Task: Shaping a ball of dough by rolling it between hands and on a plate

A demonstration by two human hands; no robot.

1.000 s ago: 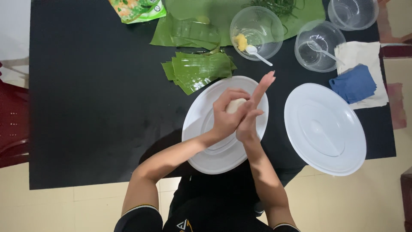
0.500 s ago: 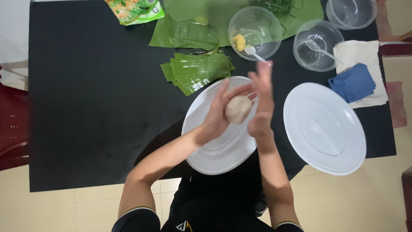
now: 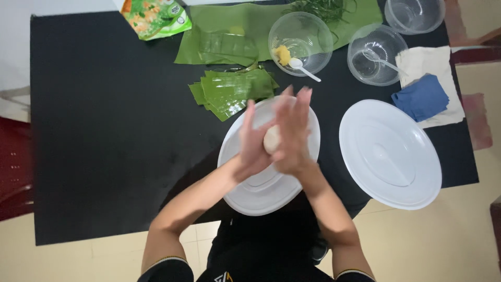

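Note:
A pale ball of dough [image 3: 271,139] is pressed between my two palms above a white plastic lid [image 3: 261,188] on the black table. My left hand [image 3: 251,146] cups it from the left with fingers pointing up. Over its right side lies my right hand [image 3: 292,133], blurred with motion, fingers stretched out flat. Just beyond my fingertips sits a stack of cut green banana leaf pieces [image 3: 232,91].
A second white lid [image 3: 389,154] lies to the right. Behind are a clear bowl with yellow filling and a white spoon [image 3: 300,36], two more clear bowls [image 3: 376,52], a large banana leaf [image 3: 219,36], a green packet [image 3: 156,15], and blue [image 3: 420,96] and cream cloths.
My palms have rubbed the dough ball between them: the right hand swung from pointing right to upright, then slid across the ball. The ball stays between the palms.

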